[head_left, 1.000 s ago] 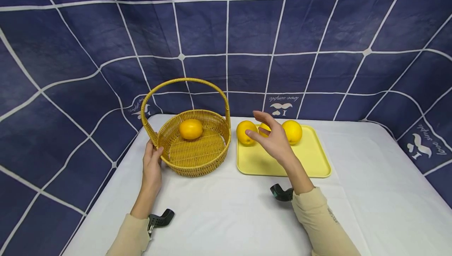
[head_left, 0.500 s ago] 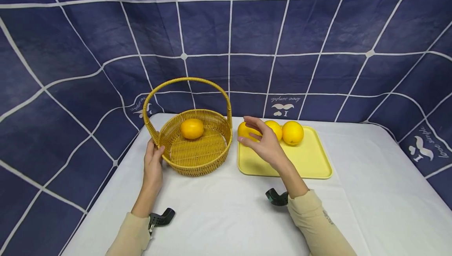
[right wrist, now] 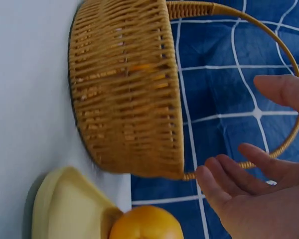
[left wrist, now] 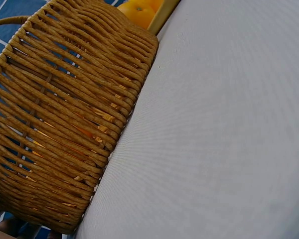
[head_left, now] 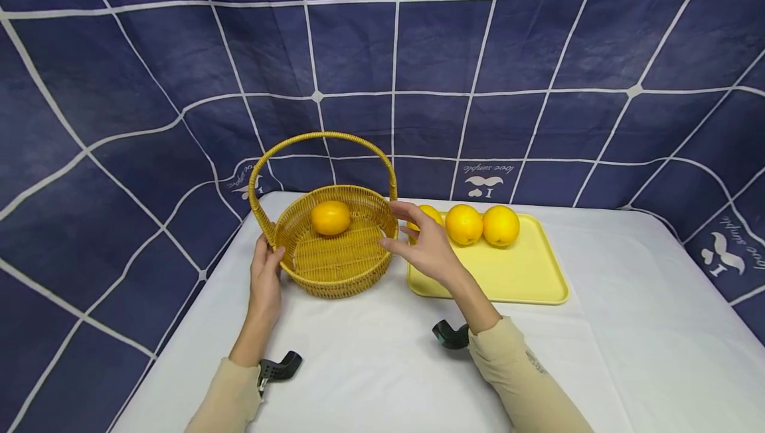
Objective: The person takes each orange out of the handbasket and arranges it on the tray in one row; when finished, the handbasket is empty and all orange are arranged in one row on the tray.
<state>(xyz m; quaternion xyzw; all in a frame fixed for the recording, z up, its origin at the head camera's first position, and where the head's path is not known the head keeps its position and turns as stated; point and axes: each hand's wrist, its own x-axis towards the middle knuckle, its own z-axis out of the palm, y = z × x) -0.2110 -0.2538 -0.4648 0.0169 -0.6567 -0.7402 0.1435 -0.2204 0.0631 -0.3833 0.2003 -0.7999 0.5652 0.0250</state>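
A woven wicker basket [head_left: 337, 281] with a tall arched handle [head_left: 323, 135] stands on the table, one orange [head_left: 331, 218] inside it. At its left side my left hand [head_left: 265, 280] grips the rim by the handle's foot, thumb over the edge; in the left wrist view the fingers are mostly cut off at the corner. My right hand [head_left: 427, 247] reaches the basket's right rim, its thumb and fingers spread with nothing between them. In the right wrist view, the right hand's fingertips [right wrist: 202, 174] overlap the other foot of the handle.
Right of the basket lies a yellow tray [head_left: 508, 280] with three oranges along its back edge, the middle orange [head_left: 463, 224] among them; the leftmost is partly behind my right hand. A blue checked cloth [head_left: 442, 54] hangs behind the white-covered table [head_left: 358, 366].
My right hand has moved left, from over the tray's oranges to the basket's right rim. My left hand keeps its hold on the basket.
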